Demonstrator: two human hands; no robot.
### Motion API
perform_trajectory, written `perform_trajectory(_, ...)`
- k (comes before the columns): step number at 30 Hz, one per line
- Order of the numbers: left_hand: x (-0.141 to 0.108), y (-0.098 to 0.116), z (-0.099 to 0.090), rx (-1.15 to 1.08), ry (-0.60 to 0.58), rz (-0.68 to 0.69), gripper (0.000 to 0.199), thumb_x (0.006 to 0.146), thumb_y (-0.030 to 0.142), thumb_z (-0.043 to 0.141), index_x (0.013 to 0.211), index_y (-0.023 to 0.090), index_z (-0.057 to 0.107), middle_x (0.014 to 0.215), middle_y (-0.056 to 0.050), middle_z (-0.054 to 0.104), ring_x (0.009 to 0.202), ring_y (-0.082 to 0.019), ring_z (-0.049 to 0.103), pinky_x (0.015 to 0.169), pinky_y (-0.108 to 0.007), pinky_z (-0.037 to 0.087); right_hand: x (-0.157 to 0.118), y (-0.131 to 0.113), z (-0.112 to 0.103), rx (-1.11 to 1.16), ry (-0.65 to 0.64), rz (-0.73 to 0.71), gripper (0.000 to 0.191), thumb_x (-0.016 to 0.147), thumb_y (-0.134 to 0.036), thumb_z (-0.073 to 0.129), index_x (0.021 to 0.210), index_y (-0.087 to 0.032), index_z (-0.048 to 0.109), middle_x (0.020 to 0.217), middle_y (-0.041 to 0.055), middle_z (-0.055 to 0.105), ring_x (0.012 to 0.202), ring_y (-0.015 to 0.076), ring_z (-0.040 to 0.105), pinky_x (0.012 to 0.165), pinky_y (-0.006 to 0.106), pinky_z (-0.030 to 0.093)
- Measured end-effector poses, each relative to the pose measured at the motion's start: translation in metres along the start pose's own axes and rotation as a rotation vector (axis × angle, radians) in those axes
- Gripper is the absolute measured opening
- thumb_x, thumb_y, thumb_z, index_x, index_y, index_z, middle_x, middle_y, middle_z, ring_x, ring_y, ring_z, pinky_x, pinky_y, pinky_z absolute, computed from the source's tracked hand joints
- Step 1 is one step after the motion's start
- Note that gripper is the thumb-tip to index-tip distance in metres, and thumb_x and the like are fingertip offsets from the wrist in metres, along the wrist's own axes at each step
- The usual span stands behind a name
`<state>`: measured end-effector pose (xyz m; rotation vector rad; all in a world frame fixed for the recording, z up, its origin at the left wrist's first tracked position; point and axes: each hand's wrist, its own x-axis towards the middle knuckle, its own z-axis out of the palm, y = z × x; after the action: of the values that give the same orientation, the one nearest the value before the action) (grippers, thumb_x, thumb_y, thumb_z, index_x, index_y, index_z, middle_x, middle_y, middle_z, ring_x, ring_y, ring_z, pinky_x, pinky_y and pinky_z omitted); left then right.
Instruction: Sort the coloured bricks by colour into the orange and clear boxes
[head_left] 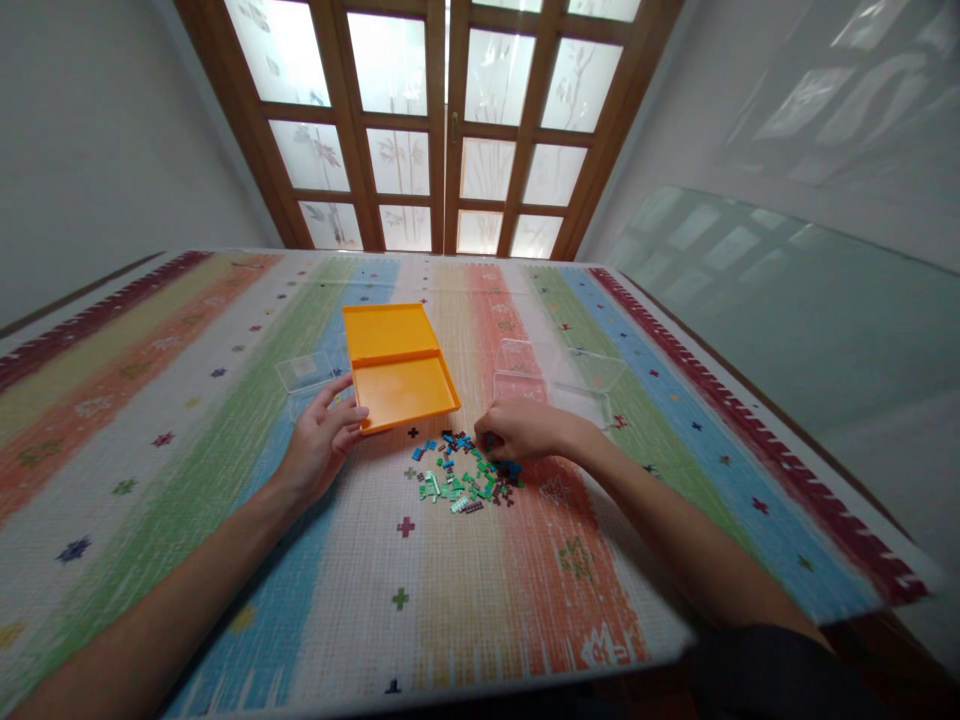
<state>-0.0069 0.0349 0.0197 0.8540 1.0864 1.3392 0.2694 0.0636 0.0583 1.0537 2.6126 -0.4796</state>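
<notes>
A striped tablecloth (360, 640) is spreading out in broad bands of colour, its near edge running just before the person, and a dark sleeve (780, 670) is showing by its near right corner. Farther in from that edge, around the middle of the cloth's width, small toy bricks (456, 488) in green, blue and brown are lying in a loose pile. The right hand (517, 428) is reaching down onto the pile's far right part, its fingers bunching together; I cannot tell whether they are holding a brick. The left hand (328, 430) is gripping the orange case (405, 388) at its near left corner, thumb over the rim, other fingers curling along the outside. The case is opening upward just beyond the bricks, its lid half pointing toward the far edge. A clear container (304, 372) is standing beyond the left hand, and clear plastic boxes (592, 400) are sitting beyond the right. Past the far edge, wooden doors (440, 130) are letting in light through frosted panes.
</notes>
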Motion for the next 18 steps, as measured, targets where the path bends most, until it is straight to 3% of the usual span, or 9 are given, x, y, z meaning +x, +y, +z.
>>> perform_trajectory(6, 0.001, -0.001, -0.001, -0.008, -0.008, 0.008, 0.062, 0.057, 0.024, 0.086, 0.114, 0.022, 0.061, 0.094, -0.003, 0.080, 0.079, -0.020, 0.078, 0.067, -0.026, 0.062, -0.001, -0.002, 0.001, -0.002, -0.027, 0.008, 0.019, 0.090, -0.015, 0.065, 0.099, -0.016, 0.081, 0.093, 0.0083, 0.079, 0.078, 0.0173, 0.064, 0.063, 0.028, 0.035)
perform_trajectory(10, 0.000, -0.001, -0.002, -0.001, -0.002, 0.015, 0.059, 0.058, 0.023, 0.084, 0.113, 0.024, 0.062, 0.095, -0.002, 0.080, 0.084, -0.021, 0.079, 0.070, -0.027, 0.063, -0.006, 0.001, -0.006, 0.118, 0.005, -0.022, 0.013, 0.089, -0.016, 0.065, 0.095, -0.014, 0.077, 0.089, 0.0070, 0.076, 0.073, 0.0156, 0.061, 0.063, 0.027, 0.037)
perform_trajectory(14, -0.002, 0.000, 0.002, 0.001, 0.011, -0.009, 0.061, 0.058, 0.023, 0.085, 0.114, 0.023, 0.062, 0.098, -0.003, 0.081, 0.087, -0.023, 0.079, 0.074, -0.030, 0.063, -0.015, 0.008, -0.016, 0.264, 0.163, -0.117, 0.010, 0.091, -0.018, 0.061, 0.090, -0.016, 0.070, 0.085, 0.0049, 0.072, 0.073, 0.0144, 0.058, 0.067, 0.026, 0.039)
perform_trajectory(18, -0.009, -0.001, 0.008, 0.019, 0.005, -0.050, 0.066, 0.057, 0.024, 0.086, 0.117, 0.022, 0.061, 0.098, -0.003, 0.081, 0.087, -0.023, 0.078, 0.076, -0.030, 0.062, -0.016, 0.008, -0.014, 0.258, 0.390, -0.171, 0.017, 0.099, -0.023, 0.053, 0.096, -0.016, 0.068, 0.086, 0.0051, 0.072, 0.072, 0.0142, 0.057, 0.069, 0.028, 0.038)
